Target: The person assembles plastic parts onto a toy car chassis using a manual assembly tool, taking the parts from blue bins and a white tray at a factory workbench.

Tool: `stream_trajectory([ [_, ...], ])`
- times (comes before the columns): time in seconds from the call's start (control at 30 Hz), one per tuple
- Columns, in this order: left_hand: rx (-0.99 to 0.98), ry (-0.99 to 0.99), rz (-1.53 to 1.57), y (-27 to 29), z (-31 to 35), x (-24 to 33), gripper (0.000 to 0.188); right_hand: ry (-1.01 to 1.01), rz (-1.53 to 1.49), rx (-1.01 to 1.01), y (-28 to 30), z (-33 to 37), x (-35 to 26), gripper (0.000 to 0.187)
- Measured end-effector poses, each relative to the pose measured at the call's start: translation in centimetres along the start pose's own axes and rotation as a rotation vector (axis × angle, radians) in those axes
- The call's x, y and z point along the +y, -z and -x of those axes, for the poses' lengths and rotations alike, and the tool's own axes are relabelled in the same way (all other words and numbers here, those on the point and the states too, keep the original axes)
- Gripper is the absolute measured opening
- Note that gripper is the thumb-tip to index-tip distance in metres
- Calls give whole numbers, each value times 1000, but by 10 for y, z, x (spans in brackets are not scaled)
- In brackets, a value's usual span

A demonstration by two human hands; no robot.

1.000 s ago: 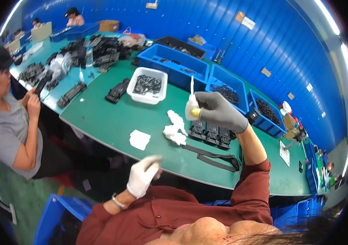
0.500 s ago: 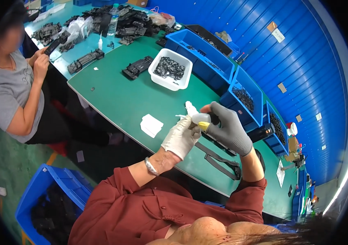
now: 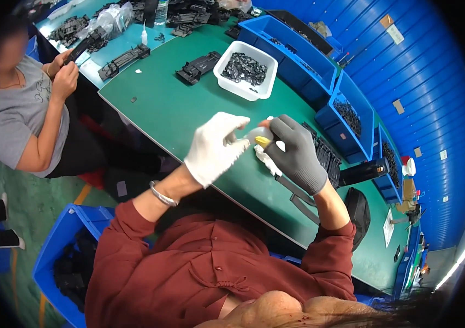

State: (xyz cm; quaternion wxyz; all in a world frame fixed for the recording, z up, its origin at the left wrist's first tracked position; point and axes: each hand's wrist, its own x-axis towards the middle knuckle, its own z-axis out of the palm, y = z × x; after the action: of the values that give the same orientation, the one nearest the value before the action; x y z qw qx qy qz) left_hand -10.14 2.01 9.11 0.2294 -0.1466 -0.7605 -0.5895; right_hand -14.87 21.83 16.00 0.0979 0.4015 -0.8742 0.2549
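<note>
The green table spread beneath everything, with a blue bin along its far side and a white tub of small black parts nearer the person. Over the near edge, the right hand, in a grey glove with a yellow thumb tip, was closed on a small whitish bottle. The left hand, white-gloved, stood just beside the bottle's left end, thumb and forefinger parted; whether it touched the bottle, or held anything in its hidden fingers, could not be told. A crumpled white tissue lay on the table below them. The bottle, smallest of these, was up between the two hands, clear of the tabletop. It looked light and thin-walled, probably soft plastic that would give under a squeeze and rather slick against a glove, though unlikely to break. The body seemed the place to hold, fingers and thumb on opposite sides, pressed only enough to stop it turning, since a harder pinch could push out any liquid inside.
</note>
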Motion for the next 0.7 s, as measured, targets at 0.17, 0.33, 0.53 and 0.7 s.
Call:
stream_trajectory([
  [0.17, -127, -65, -80, 12, -21, -19, 36, 119, 41, 84, -17, -15, -3, 32],
  [0.33, -93, -76, -107, 12, -22, -28, 36, 37, -58, 98, -28, -20, -7, 29],
  [0.53, -105, 6, 0, 15, -15, -40, 28, 1, -195, 51, -33, -19, -7, 25],
  [0.7, -101, 57, 33, 16, -10, -47, 26, 14, -103, 20, -39, -15, -10, 27],
])
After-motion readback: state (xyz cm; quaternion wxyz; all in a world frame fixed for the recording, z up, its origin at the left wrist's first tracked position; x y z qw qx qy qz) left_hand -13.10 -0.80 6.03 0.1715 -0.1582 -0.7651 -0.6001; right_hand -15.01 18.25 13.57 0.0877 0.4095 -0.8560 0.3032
